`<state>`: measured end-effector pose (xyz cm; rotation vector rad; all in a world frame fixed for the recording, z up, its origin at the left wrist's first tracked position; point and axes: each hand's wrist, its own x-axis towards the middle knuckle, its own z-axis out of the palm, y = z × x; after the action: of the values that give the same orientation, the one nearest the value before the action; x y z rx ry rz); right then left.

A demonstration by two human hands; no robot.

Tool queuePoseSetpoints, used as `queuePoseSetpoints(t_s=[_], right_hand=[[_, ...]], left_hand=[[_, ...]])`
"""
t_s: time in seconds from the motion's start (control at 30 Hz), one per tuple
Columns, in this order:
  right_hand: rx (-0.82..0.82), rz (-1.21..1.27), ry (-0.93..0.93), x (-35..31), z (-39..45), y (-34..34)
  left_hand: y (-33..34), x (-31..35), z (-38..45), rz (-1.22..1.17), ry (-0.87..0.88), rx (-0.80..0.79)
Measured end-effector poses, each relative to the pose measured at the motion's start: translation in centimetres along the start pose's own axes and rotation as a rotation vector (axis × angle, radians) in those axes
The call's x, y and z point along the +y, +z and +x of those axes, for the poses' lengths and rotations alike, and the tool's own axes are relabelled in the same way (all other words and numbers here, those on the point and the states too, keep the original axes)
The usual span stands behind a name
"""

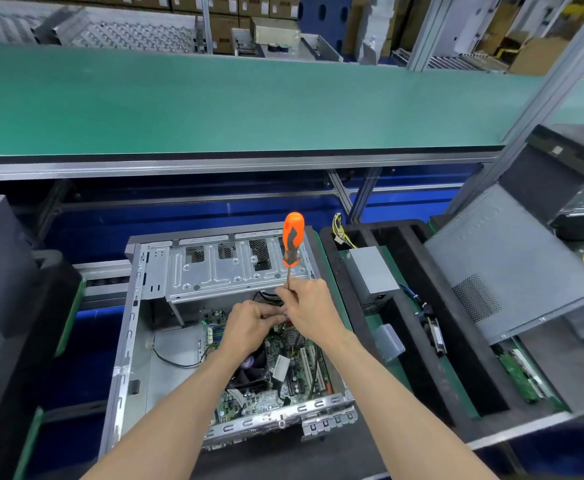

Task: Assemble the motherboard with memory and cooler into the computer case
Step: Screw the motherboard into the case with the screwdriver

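An open grey computer case (134, 306) lies in front of me with the green motherboard (294, 372) inside it. A black cooler fan (252, 367) sits on the board. My right hand (309, 311) grips the metal shaft of an orange-and-black screwdriver (293, 239), whose handle points up over the drive cage. My left hand (250, 322) is curled beside it, fingertips meeting the right hand's over the board's far edge; what they pinch is hidden.
A black foam tray (422, 334) on the right holds a grey power supply (373, 271), cables and a small clear box (390, 337). A grey case side panel (512, 261) leans at the far right. A green conveyor belt (235, 102) runs behind.
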<state>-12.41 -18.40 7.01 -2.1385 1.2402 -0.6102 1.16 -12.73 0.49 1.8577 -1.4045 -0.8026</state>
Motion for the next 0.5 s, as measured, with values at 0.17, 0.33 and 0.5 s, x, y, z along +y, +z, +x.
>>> queuePoseSetpoints(t_s=[0.17, 0.33, 0.5], right_hand=[[-0.013, -0.046, -0.031, 0.0, -0.1, 0.2], [0.069, -0.041, -0.117, -1.0, -0.5, 0.3], [0.01, -0.002, -0.051, -0.4, -0.2, 0.1]], left_hand=[[-0.9, 1.3, -0.6, -0.056, 0.027, 0.204], [-3.3, 5.3, -1.2, -0.297, 0.276, 0.391], [-4.4, 9.6, 0.4, -0.099, 0.354, 0.362]])
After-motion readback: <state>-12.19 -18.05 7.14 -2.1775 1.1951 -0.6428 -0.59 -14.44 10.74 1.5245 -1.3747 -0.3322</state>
